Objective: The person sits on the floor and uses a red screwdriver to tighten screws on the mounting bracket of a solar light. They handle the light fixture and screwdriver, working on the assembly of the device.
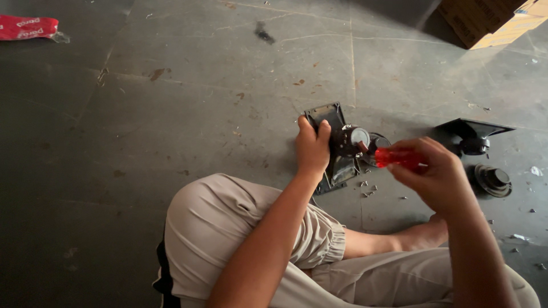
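I sit cross-legged on a dark stone floor. My left hand [311,149] grips the edge of a black square speaker horn [331,145] standing tilted on the floor, with a round metal driver [358,138] on its back. My right hand [431,171] holds a screwdriver with a clear red handle [397,158], its tip pointing left at the driver. Small screws [368,189] lie on the floor just below the horn.
A second black horn [471,132] and a loose round driver [492,179] lie to the right. A cardboard box [491,20] stands at the top right. A red plastic wrapper [25,27] lies at the top left. My knee [217,217] fills the lower middle.
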A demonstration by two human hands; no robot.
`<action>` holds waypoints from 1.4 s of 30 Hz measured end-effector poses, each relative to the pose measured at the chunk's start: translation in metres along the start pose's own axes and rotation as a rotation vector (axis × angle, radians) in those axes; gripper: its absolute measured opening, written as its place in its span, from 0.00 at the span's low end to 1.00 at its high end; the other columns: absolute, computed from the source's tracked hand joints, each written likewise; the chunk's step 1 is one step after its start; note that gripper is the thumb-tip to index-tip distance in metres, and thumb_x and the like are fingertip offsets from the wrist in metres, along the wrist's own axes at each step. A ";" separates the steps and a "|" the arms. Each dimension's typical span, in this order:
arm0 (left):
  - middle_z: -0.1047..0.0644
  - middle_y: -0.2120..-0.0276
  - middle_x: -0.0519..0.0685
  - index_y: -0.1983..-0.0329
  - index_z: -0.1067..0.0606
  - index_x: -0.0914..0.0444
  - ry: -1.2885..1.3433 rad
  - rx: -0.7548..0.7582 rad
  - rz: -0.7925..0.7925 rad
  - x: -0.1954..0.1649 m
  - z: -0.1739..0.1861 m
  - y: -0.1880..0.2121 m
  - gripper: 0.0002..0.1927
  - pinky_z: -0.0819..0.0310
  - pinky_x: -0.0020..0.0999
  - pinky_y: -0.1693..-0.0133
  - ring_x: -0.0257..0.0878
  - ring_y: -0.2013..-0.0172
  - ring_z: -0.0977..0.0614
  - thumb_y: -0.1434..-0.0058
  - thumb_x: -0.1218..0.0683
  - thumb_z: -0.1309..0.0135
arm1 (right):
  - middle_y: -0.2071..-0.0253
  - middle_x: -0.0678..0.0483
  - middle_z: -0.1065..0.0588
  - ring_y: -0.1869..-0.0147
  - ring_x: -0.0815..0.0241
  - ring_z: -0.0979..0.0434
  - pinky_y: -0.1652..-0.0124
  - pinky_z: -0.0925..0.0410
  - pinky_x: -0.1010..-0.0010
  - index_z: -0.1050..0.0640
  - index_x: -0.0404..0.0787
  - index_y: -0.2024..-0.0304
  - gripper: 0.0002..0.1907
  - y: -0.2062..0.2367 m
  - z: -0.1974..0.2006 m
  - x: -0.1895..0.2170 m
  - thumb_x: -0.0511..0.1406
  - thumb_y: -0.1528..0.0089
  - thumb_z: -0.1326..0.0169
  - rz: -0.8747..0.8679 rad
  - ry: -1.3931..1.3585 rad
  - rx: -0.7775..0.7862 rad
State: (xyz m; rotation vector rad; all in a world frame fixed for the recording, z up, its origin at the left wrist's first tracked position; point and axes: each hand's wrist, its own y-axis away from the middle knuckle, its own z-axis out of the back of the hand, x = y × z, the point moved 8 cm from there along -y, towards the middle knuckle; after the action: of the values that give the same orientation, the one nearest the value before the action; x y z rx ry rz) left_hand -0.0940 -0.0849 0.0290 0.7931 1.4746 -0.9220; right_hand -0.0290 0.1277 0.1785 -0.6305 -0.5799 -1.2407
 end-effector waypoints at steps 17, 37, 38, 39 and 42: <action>0.20 0.66 0.66 0.51 0.36 0.67 -0.052 0.002 0.014 0.007 -0.003 -0.001 0.22 0.26 0.52 0.60 0.66 0.60 0.19 0.35 0.46 0.49 | 0.56 0.52 0.19 0.54 0.66 0.20 0.57 0.26 0.74 0.22 0.37 0.48 0.19 0.000 0.001 -0.021 0.30 0.43 0.37 -0.090 -0.149 -0.047; 0.21 0.66 0.67 0.51 0.36 0.68 -0.045 0.011 -0.037 0.001 -0.002 -0.001 0.21 0.27 0.54 0.61 0.68 0.61 0.20 0.35 0.46 0.49 | 0.55 0.50 0.18 0.53 0.66 0.18 0.56 0.25 0.72 0.22 0.37 0.48 0.20 -0.002 0.000 -0.009 0.32 0.42 0.39 -0.067 -0.053 -0.024; 0.21 0.67 0.67 0.52 0.37 0.68 -0.055 0.023 -0.045 -0.001 -0.002 0.000 0.21 0.27 0.55 0.62 0.68 0.61 0.20 0.34 0.46 0.49 | 0.56 0.50 0.18 0.54 0.65 0.18 0.56 0.25 0.72 0.23 0.37 0.47 0.21 -0.002 0.000 -0.006 0.33 0.42 0.39 -0.067 -0.020 -0.026; 0.21 0.68 0.67 0.52 0.37 0.68 -0.067 0.034 -0.054 -0.003 -0.002 0.001 0.21 0.27 0.55 0.62 0.68 0.62 0.20 0.33 0.47 0.49 | 0.57 0.49 0.18 0.55 0.64 0.18 0.56 0.25 0.71 0.23 0.36 0.45 0.22 -0.002 -0.001 -0.002 0.34 0.42 0.38 -0.068 0.013 -0.027; 0.21 0.70 0.66 0.51 0.37 0.67 -0.094 0.055 -0.035 -0.007 -0.002 0.003 0.20 0.28 0.55 0.64 0.67 0.64 0.19 0.35 0.48 0.50 | 0.59 0.46 0.18 0.60 0.57 0.17 0.58 0.26 0.66 0.23 0.36 0.44 0.21 0.000 -0.004 -0.005 0.38 0.37 0.38 -0.252 0.138 -0.070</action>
State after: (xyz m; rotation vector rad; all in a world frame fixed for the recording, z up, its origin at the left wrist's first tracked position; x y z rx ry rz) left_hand -0.0916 -0.0811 0.0356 0.7557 1.3905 -1.0167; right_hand -0.0296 0.1283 0.1717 -0.5357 -0.5129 -1.5339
